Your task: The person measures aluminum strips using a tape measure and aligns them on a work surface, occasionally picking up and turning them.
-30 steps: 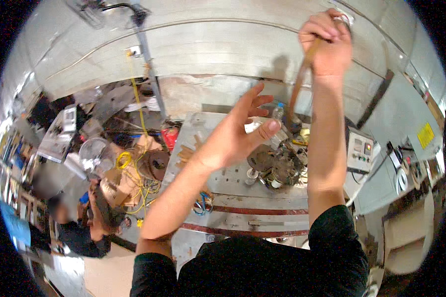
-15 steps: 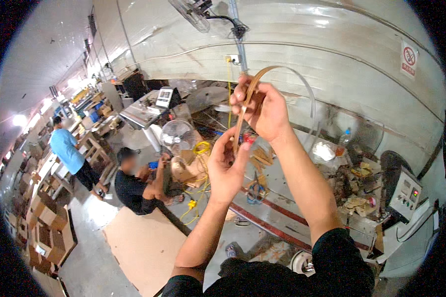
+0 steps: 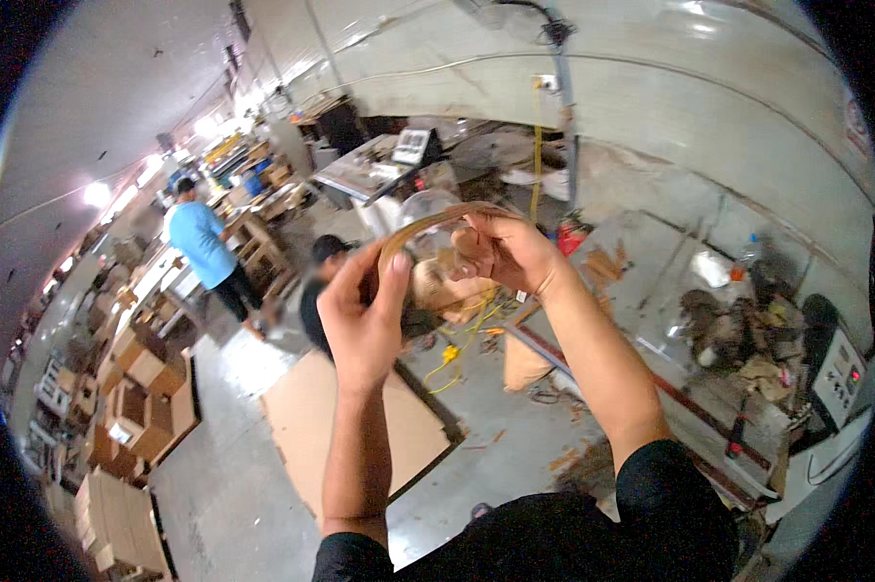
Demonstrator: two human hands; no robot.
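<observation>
we held a thin curved wooden strip [image 3: 428, 225] raised above the cardboard sheet [image 3: 355, 427], left hand [image 3: 360, 320] and right hand [image 3: 501, 254] both clamped on it, seemingly bending it into an arc.

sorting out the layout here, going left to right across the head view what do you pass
stacked cardboard boxes → person in a blue shirt → flat cardboard sheet on the floor → left hand → curved wooden strip → right hand → cluttered metal workbench → control box with a red display
</observation>
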